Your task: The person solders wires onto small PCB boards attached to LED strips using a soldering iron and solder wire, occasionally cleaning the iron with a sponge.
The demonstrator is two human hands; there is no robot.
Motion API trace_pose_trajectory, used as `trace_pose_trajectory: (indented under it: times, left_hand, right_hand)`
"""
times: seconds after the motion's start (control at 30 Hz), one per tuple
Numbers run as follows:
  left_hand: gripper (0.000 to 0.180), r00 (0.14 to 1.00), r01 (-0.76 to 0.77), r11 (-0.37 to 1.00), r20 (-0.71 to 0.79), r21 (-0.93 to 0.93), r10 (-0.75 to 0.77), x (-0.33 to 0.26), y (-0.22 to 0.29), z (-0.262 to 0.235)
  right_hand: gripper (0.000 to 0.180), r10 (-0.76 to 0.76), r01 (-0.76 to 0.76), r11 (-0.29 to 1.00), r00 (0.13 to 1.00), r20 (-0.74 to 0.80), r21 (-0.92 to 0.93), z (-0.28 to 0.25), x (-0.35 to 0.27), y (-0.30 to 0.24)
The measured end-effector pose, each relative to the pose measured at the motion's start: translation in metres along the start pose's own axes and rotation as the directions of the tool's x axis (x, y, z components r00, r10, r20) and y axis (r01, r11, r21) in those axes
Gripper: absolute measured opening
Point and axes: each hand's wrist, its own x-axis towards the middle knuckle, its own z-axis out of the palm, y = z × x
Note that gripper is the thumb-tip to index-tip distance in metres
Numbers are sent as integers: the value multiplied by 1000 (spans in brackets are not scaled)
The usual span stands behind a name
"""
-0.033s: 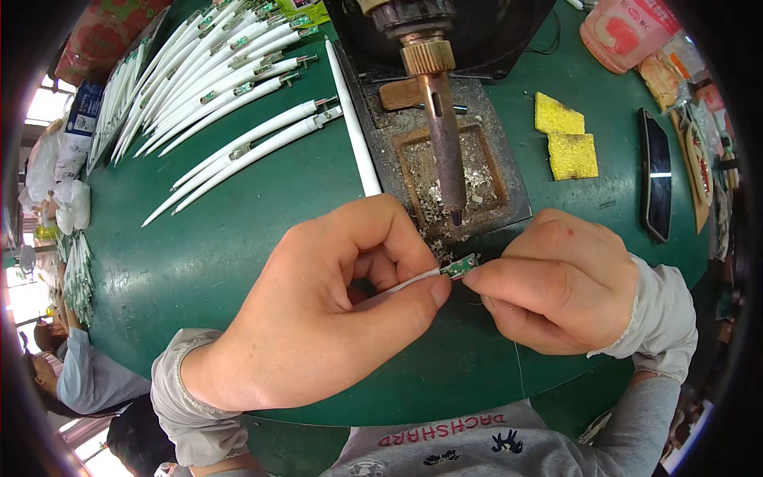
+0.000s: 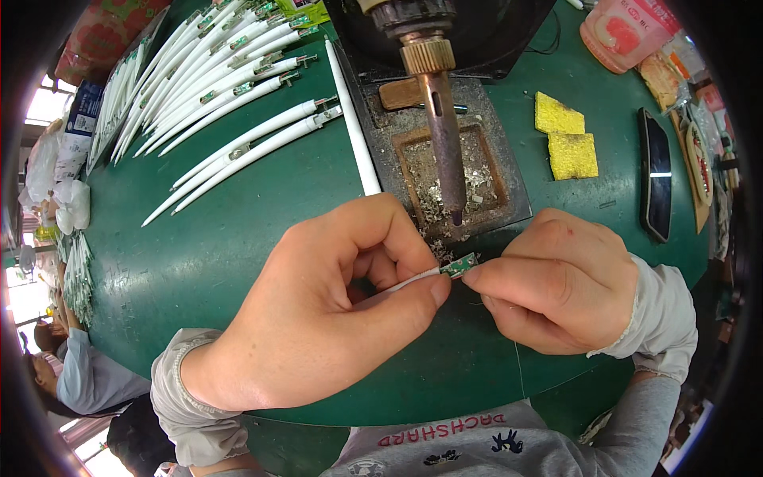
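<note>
My left hand [image 2: 318, 310] pinches a slim white stylus pen [image 2: 412, 281] between thumb and forefinger. From its end a small green circuit board [image 2: 459, 265] sticks out to the right. The closed fingertips of my right hand [image 2: 560, 286] meet the tip of that board; what they grip is hidden. Below the right hand hangs a fine thread or wire [image 2: 520, 370]. Just beyond the board, a soldering iron [image 2: 447, 143] points down, its dark tip above a metal tray [image 2: 497, 139] littered with solder scraps.
Many white pens [image 2: 230, 87] with green boards lie at the back left. Another white pen [image 2: 354, 119] leans along the iron's base. Two yellow sponges [image 2: 572, 156], a phone [image 2: 656, 175] and a pink cup [image 2: 624, 36] are on the right. A person's sleeve [image 2: 99, 374] shows far left.
</note>
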Motion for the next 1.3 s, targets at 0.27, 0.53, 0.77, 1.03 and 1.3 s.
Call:
trace_pose_trajectory:
  times: [0.27,0.53,0.77,1.03,1.3]
  left_hand:
    - [13,999,-43,999,-28,-4,43,-2,2,0]
    - [13,991,-129,991,-47,-29,128,3,0,-2]
    - [13,986,-135,988,-111,-70,127,4,4,-1]
    - [13,978,-180,978,-128,-110,165,5,5,1]
    - [13,963,-242,965,-143,-101,227,4,3,-1]
  right_hand:
    - [32,16,-20,999,986,168,26,-4,0,-4]
    - [16,438,-736,404,677,591,543,-27,27,-3]
    - [15,515,-720,508,694,504,473,-25,31,-5]
    - [18,577,-705,430,695,428,565,-15,27,-4]
    - [18,572,-690,399,702,424,604,-10,29,-4]
